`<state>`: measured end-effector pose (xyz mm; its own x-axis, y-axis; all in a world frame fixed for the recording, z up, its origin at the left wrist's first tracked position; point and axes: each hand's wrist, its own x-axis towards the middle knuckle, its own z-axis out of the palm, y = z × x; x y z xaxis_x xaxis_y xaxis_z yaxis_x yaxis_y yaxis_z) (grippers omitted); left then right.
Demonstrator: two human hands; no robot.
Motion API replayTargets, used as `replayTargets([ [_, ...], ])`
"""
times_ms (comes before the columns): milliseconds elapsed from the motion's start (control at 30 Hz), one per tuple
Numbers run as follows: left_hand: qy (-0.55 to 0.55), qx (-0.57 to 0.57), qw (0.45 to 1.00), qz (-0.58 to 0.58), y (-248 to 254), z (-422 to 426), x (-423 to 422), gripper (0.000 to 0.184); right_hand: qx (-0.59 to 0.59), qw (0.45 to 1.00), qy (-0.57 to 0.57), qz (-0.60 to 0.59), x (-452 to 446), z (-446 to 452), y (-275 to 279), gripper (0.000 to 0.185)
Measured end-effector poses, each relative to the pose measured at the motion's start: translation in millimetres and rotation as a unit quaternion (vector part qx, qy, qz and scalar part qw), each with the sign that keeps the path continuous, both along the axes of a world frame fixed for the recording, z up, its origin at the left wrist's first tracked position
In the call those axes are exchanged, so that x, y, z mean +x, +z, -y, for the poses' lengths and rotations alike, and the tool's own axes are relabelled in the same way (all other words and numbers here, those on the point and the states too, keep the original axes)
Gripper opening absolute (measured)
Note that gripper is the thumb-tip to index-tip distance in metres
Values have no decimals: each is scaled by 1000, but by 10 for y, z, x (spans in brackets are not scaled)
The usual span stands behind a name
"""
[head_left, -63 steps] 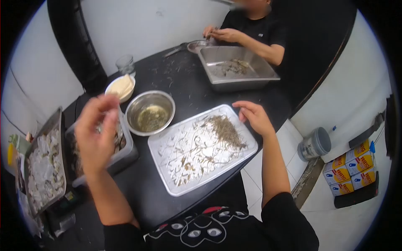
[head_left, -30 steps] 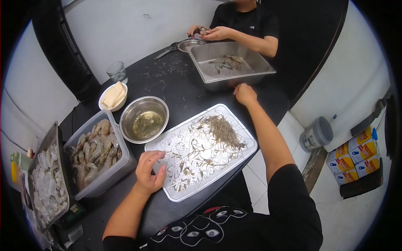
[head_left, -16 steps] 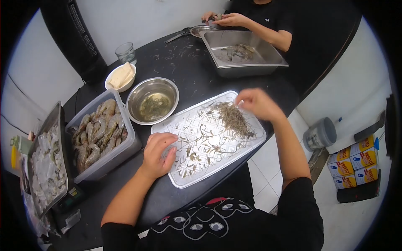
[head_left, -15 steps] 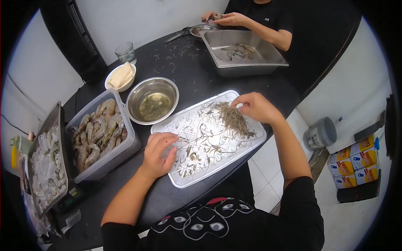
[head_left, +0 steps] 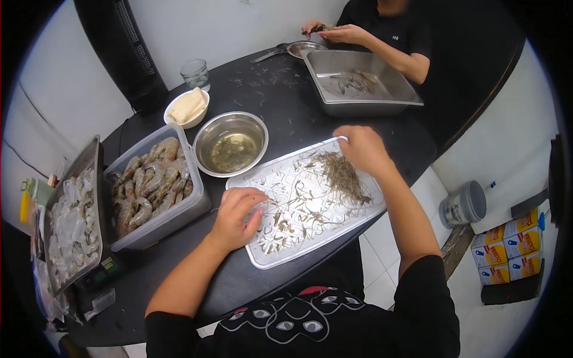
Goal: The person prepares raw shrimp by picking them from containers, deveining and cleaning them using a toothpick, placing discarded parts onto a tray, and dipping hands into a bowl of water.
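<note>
Thin trimmings [head_left: 342,176] already lie heaped on the tray [head_left: 319,234], many shrimps [head_left: 149,185] remain in the tub [head_left: 173,224], the left hand [head_left: 237,219] is loosely open, the right hand's [head_left: 365,149] grip unclear.

I'm standing in what's looking like a kitchen or food-prep room; whether home or business, I'm not able to tell. Raw shrimp [head_left: 149,185] are filling a plastic tub [head_left: 173,230] on the black surface [head_left: 239,104], and thin scraps [head_left: 341,175] are littering a white tray [head_left: 258,176]. A steel bowl [head_left: 205,149] and a deep pan [head_left: 370,108] are sitting nearby. Pale tiles [head_left: 377,292] are covering the floor, and a bucket [head_left: 465,203] and yellow packs [head_left: 495,253] are sitting by the wall [head_left: 498,149].
</note>
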<state>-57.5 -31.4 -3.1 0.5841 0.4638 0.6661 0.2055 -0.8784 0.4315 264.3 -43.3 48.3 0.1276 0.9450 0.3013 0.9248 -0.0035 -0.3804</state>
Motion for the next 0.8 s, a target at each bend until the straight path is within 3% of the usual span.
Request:
replayTargets([
  [233,0,2,1000,-8,-12,-1,-33,28,-93,984,-60,137,-210,-899,-263,21],
  [433,-6,-10,1000,-2,-4,-22,-59,29,-105,984,-126,67,-102,-1205,-501,16],
  [567,-13,-12,1000,-2,5,-52,-47,30,-123,977,-148,97,29,-1339,-658,15],
  [800,-13,-13,1000,0,-5,-40,-62,31,-124,983,-119,71,-146,-1195,-390,17],
])
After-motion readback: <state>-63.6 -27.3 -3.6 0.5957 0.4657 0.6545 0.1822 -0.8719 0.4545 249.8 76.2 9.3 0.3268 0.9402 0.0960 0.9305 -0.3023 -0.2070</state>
